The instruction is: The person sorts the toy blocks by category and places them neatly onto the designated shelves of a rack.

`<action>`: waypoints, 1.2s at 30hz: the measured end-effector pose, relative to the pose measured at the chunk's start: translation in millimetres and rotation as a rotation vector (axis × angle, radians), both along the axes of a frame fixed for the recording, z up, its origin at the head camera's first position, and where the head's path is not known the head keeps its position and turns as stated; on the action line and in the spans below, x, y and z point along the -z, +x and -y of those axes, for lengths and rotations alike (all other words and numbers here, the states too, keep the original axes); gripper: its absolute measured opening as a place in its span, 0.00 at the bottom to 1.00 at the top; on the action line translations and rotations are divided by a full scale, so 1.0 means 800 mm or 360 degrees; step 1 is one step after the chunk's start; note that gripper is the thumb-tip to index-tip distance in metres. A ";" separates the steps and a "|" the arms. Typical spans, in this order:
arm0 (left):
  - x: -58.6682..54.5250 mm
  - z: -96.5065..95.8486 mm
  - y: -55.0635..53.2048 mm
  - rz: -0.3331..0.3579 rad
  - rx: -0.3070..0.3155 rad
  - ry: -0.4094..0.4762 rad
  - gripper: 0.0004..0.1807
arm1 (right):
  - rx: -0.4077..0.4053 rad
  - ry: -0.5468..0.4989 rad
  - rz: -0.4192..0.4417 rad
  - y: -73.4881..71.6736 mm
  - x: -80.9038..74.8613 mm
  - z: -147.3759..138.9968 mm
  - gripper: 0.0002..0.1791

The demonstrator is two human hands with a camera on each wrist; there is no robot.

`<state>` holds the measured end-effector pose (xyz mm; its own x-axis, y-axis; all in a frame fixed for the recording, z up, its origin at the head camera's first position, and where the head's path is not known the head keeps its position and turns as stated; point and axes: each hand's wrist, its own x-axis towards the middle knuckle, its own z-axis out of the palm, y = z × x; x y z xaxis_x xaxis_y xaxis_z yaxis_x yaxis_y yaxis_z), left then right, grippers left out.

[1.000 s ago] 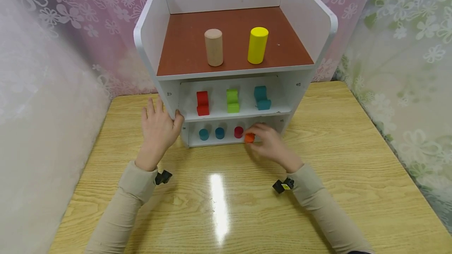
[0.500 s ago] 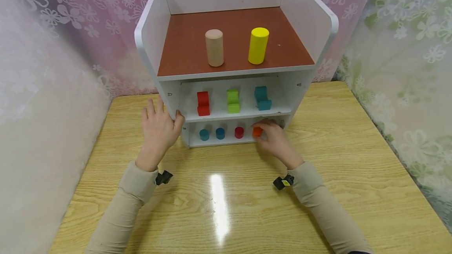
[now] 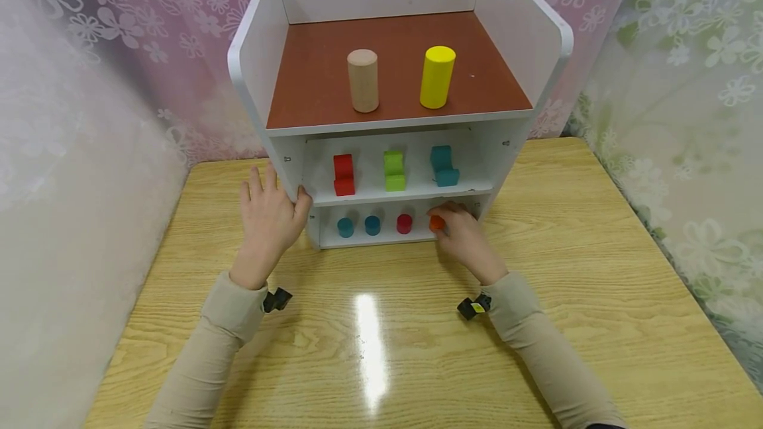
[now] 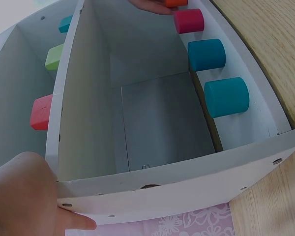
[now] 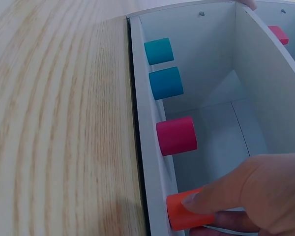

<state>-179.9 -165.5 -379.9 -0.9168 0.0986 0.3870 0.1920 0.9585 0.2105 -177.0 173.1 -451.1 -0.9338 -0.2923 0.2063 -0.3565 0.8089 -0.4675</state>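
My right hand (image 3: 467,243) pinches an orange cylinder block (image 5: 187,210) at the right end of the bottom shelf; its base appears to stand on the board. Left of it in the head view are a crimson cylinder (image 3: 404,224), a blue cylinder (image 3: 372,225) and a teal cylinder (image 3: 346,227), all upright in a row. My left hand (image 3: 268,224) rests against the left side of the white shelf unit (image 3: 402,122), thumb at its front edge and fingers spread along the outer wall. Some right-hand fingers are hidden behind the orange block in the head view.
On the middle shelf stand red (image 3: 344,175), lime green (image 3: 394,171) and teal (image 3: 444,166) chair-shaped blocks. The brown top holds a plain wooden cylinder (image 3: 363,81) and a yellow cylinder (image 3: 438,78). The unit stands on a wood-grain table (image 3: 298,356), with flowered curtains behind.
My right hand has carried the orange cylinder to the right along the bottom shelf, away from the crimson one, mostly in the first half second. The left hand has stayed in place.
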 end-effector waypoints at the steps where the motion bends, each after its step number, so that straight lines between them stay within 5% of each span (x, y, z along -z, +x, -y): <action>1: 0.000 0.000 0.000 0.0002 0.0001 0.0002 0.32 | 0.0004 -0.0001 0.0003 0.000 0.000 0.000 0.17; 17: -0.002 0.001 0.001 0.0007 0.0000 -0.0019 0.32 | -0.0010 -0.0022 -0.0006 -0.001 0.001 0.001 0.20; 36: -0.001 0.003 0.005 0.0046 0.0024 0.0037 0.35 | -0.0198 0.0039 -0.0387 0.023 -0.031 0.001 0.22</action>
